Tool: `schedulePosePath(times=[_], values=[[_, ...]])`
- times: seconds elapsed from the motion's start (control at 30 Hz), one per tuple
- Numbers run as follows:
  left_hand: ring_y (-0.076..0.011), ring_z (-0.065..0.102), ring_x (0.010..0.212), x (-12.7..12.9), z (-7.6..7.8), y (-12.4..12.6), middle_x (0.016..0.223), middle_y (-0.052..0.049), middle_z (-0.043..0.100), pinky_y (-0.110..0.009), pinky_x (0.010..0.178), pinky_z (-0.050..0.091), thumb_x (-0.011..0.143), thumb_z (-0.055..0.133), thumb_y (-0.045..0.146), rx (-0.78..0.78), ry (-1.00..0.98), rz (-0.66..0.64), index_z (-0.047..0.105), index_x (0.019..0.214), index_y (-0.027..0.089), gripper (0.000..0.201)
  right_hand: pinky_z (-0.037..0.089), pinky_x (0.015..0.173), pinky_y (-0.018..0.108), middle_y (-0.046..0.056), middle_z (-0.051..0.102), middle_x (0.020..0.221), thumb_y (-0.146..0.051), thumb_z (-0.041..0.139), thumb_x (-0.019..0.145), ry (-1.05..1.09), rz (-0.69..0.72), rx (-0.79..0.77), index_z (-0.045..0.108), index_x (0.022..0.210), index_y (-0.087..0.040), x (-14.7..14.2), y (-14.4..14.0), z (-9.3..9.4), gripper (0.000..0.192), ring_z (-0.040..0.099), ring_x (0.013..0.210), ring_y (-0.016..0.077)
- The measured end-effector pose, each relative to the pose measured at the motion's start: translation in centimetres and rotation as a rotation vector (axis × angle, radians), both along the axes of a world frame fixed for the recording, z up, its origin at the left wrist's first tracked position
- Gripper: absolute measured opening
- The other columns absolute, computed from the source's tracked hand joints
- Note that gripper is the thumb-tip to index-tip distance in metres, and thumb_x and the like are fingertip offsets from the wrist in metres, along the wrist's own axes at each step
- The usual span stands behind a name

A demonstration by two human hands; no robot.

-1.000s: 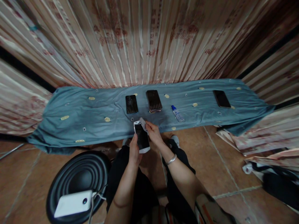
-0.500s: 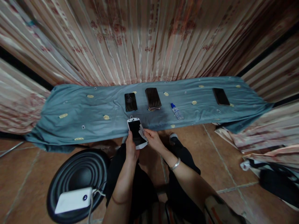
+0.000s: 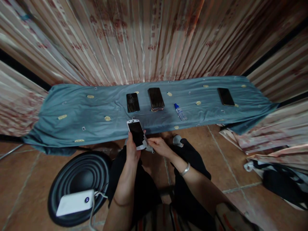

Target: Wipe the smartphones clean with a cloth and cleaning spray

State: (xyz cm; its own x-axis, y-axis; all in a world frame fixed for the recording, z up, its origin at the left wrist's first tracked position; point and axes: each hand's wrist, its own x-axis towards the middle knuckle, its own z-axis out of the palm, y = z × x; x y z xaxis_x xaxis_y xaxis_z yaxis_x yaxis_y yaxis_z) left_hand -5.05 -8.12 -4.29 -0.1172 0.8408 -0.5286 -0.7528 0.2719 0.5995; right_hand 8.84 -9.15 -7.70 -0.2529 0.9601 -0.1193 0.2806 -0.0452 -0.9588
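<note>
Head view: left hand (image 3: pixel 132 150) wraps the stiff, slick, breakable white smartphone (image 3: pixel 136 134) by its edges, right hand (image 3: pixel 160 146) pinching a soft wiping cloth (image 3: pixel 147 147) at the fingertips.

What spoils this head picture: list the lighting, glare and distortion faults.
Head view: dim, warm light; strong wide-angle bending bows the grey-blue embroidered cloth and striped curtain; faint glare on the white-framed phone's dark screen in the left hand; corners darken.
</note>
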Motion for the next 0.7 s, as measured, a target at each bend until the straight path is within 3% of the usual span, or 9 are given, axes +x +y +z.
schedulePosePath(times=[0.23, 0.33, 0.43, 0.57, 0.7], values=[[-0.0256, 0.072, 0.099, 0.2, -0.2, 0.2, 0.097, -0.014, 0.077, -0.042, 0.099, 0.051, 0.095, 0.046, 0.048, -0.002, -0.049, 0.009, 0.068, 0.115, 0.009, 0.049, 0.053, 0.079, 0.031, 0.004, 0.076, 0.093, -0.038, 0.045, 0.096, 0.004, -0.188, 0.188, 0.074, 0.108, -0.018, 1.7, -0.1, 1.6, 0.037, 0.07, 0.086, 0.0206], [-0.0228, 0.073, 0.091, 0.4, 0.0, 0.3, 0.092, -0.012, 0.077, -0.04, 0.097, 0.052, 0.098, 0.04, 0.046, -0.038, -0.079, 0.003, 0.068, 0.114, 0.01, 0.049, 0.055, 0.09, 0.035, 0.005, 0.075, 0.109, -0.034, 0.042, 0.1, -0.043, -0.085, 0.301, 0.068, 0.121, -0.022, 1.0, -1.1, 2.0, 0.036, 0.069, 0.1, 0.0209], [-0.0188, 0.074, 0.081, 0.3, 0.4, 0.3, 0.088, -0.01, 0.077, -0.035, 0.091, 0.055, 0.101, 0.033, 0.044, -0.077, -0.114, 0.018, 0.066, 0.117, 0.01, 0.05, 0.048, 0.107, 0.043, 0.01, 0.067, 0.129, -0.025, 0.038, 0.1, -0.208, 0.042, 0.552, 0.062, 0.13, -0.019, -0.1, -2.3, 2.0, 0.039, 0.057, 0.125, 0.0228], [-0.0167, 0.073, 0.076, 0.1, 1.0, 0.1, 0.084, -0.011, 0.076, -0.029, 0.082, 0.057, 0.102, 0.028, 0.044, -0.129, -0.146, 0.005, 0.064, 0.118, 0.008, 0.054, 0.044, 0.113, 0.048, 0.016, 0.057, 0.141, -0.014, 0.036, 0.098, -0.39, 0.124, 0.697, 0.052, 0.14, -0.012, -1.2, -3.4, 1.7, 0.045, 0.042, 0.14, 0.0245], [-0.0162, 0.073, 0.075, 0.2, 1.0, -0.2, 0.083, -0.011, 0.075, -0.03, 0.083, 0.057, 0.101, 0.028, 0.046, -0.145, -0.166, -0.026, 0.064, 0.117, 0.008, 0.055, 0.042, 0.115, 0.049, 0.015, 0.054, 0.144, -0.01, 0.034, 0.098, -0.447, 0.183, 0.777, 0.048, 0.143, -0.012, -1.9, -4.1, 1.7, 0.047, 0.035, 0.145, 0.0248]])
